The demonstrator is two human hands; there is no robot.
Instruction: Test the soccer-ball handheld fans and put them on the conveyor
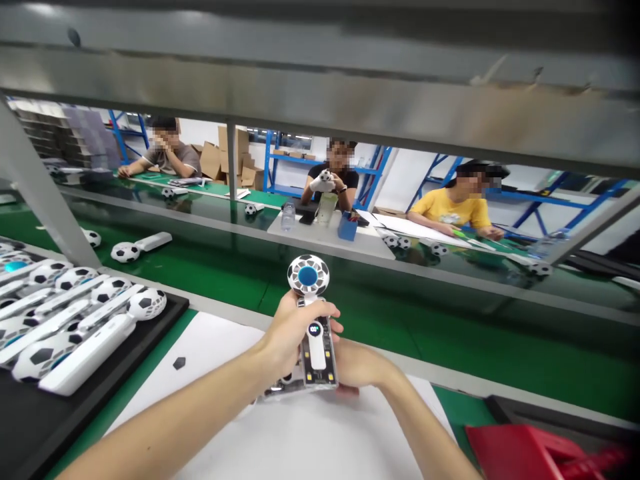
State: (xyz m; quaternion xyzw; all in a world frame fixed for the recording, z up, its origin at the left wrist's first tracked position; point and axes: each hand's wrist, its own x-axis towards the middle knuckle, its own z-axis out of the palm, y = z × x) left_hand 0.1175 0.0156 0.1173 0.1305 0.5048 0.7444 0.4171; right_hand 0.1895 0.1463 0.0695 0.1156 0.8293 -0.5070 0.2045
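Note:
My left hand (293,333) is closed around a handheld fan (317,347) with a football-patterned round head and a blue centre. Its handle has a clear casing, a white strip and a small round display that seems to read 100. The thumb lies across the handle just below the head. My right hand (363,365) is curled behind and under the handle's right side, its fingers mostly hidden. A clear-cased piece (285,387) sticks out to the left beneath the handle; I cannot make out what it belongs to. Below both hands lies a white sheet (300,440).
On the left, a black tray (100,400) holds several white football-patterned fans (95,347). A dark pentagon piece (179,363) lies on the sheet. Red object (530,453) at lower right. Another fan (140,247) lies on the green belt (235,283). Three people sit opposite; a metal beam (320,100) crosses above.

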